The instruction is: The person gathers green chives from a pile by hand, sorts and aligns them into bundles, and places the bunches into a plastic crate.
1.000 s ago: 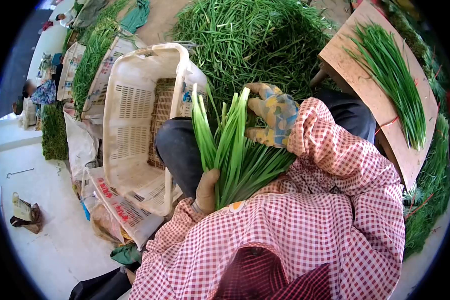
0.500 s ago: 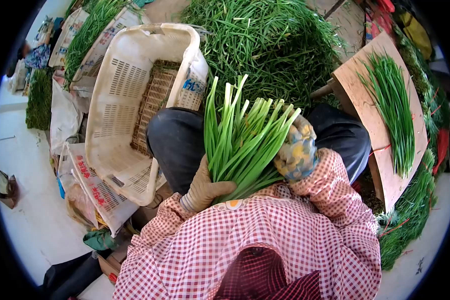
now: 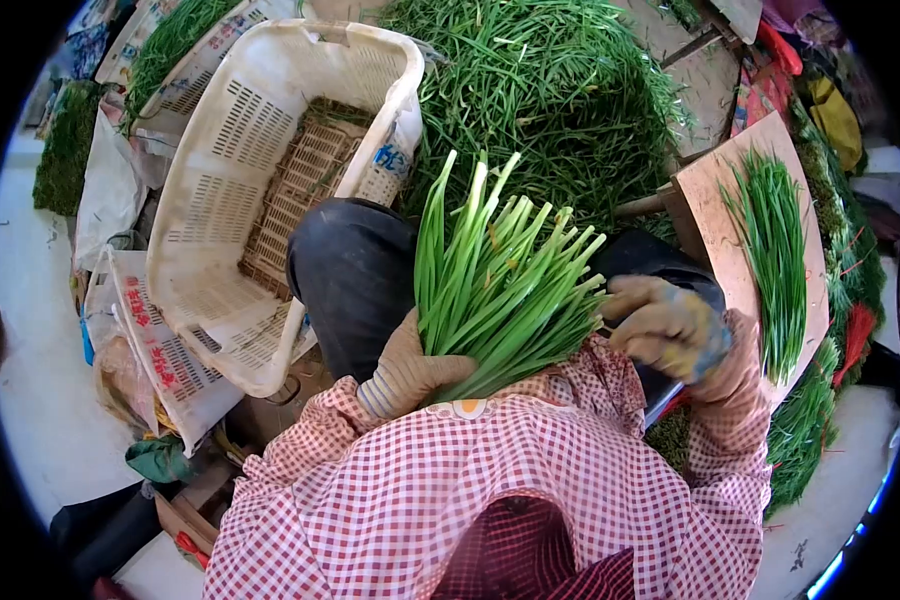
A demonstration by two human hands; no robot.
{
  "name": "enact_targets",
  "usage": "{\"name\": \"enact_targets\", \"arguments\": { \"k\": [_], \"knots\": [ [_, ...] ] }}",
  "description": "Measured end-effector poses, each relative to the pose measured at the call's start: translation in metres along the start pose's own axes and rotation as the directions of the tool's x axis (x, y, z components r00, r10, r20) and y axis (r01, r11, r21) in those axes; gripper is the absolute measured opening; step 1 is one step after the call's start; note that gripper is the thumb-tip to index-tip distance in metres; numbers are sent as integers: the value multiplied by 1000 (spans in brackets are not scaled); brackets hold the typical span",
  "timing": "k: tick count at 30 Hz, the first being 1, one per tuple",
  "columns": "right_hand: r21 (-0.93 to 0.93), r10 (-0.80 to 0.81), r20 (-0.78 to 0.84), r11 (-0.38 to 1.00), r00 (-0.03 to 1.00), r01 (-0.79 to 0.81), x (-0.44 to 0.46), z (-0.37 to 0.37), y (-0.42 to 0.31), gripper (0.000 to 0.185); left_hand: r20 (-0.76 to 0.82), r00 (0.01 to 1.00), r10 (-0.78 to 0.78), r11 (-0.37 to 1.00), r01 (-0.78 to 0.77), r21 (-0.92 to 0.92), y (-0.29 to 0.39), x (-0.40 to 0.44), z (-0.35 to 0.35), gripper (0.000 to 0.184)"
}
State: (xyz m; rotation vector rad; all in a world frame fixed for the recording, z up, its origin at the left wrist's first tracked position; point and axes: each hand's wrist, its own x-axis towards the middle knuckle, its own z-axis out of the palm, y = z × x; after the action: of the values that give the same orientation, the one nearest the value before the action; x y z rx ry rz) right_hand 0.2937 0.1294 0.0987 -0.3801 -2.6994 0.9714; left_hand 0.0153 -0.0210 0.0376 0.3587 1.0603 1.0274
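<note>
My left hand (image 3: pixel 416 366), in a beige knit glove, is closed around the lower left of a thick bunch of garlic chives (image 3: pixel 505 285). Pale cut ends fan upward from the bunch, and its green leaves run down against my checked smock. Just right of the bunch is my right hand (image 3: pixel 668 325), in a stained yellow and blue glove. Its fingers are curled; whatever may be between them is hidden. A neat bundle of chives (image 3: pixel 773 260) lies on a wooden board (image 3: pixel 715 190) at my right.
A white plastic basket (image 3: pixel 195 215) with dry scraps on its bottom stands tilted by my left knee. A large heap of loose chives (image 3: pixel 540 90) lies ahead. More chives (image 3: pixel 805 440) lie beside the board at right. Printed white sacks (image 3: pixel 160 340) are at left.
My right hand has moved down and right, away from the bunch's pale ends. My left hand keeps its hold. The whole view has shifted slightly.
</note>
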Motion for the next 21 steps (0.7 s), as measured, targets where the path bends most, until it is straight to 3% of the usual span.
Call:
{"name": "enact_targets", "arguments": {
  "k": [1, 2, 3, 6, 8, 9, 10, 12, 14, 15, 16, 18, 20, 21],
  "knots": [
    [438, 275, -33, 868, 961, -233, -5, -2, 0, 13, 2, 1000, 4, 1000, -4, -8, 0, 1, 0, 77],
    [781, 519, 57, 509, 853, -361, -8, -4, -1, 15, 3, 1000, 6, 1000, -6, 8, 1, 2, 1, 76],
    [708, 598, -43, 583, 800, -398, 13, -3, -14, 14, 5, 1000, 5, 1000, -5, 28, 1, 2, 2, 74],
    [551, 605, -88, 692, 791, -468, 64, 21, -26, 16, -45, 998, 54, 991, -48, 127, -2, 2, 5, 73],
    [76, 429, -261, 902, 865, -425, 85, 50, -5, 19, -82, 994, 73, 988, -61, 139, -4, 2, 7, 72],
    [80, 432, -268, 901, 861, -427, 95, 52, -5, 19, -125, 988, 88, 987, -70, 146, -5, 0, 7, 70],
    [258, 640, -112, 757, 760, -600, 104, 52, -5, 22, -120, 989, 88, 986, -69, 154, -6, -1, 6, 70],
    [391, 784, 81, 543, 615, -743, 113, 47, -11, 27, -125, 979, 159, 972, -132, 195, -9, -1, 5, 73],
    [39, 616, 7, 787, 787, -616, 115, 40, -19, 28, -126, 979, 158, 976, -136, 169, -10, -2, 7, 74],
    [-55, 647, 88, 763, 758, -645, 118, 43, -13, 28, -132, 978, 163, 979, -144, 141, -10, -2, 9, 75],
    [-51, 653, 82, 757, 753, -651, 119, 42, -13, 28, -124, 980, 158, 979, -140, 145, -10, -3, 10, 75],
    [-89, 691, 177, 721, 701, -688, 121, 35, -17, 34, -151, 969, 194, 936, -137, 325, -6, -5, 13, 78],
    [-19, 681, 153, 726, 716, -687, 113, 39, -9, 41, -158, 964, 216, 901, -134, 414, -3, -6, 17, 79],
    [53, 638, 52, 767, 768, -640, 115, 47, -7, 40, -171, 955, 242, 861, -130, 491, -2, -7, 18, 81]
  ]
}}
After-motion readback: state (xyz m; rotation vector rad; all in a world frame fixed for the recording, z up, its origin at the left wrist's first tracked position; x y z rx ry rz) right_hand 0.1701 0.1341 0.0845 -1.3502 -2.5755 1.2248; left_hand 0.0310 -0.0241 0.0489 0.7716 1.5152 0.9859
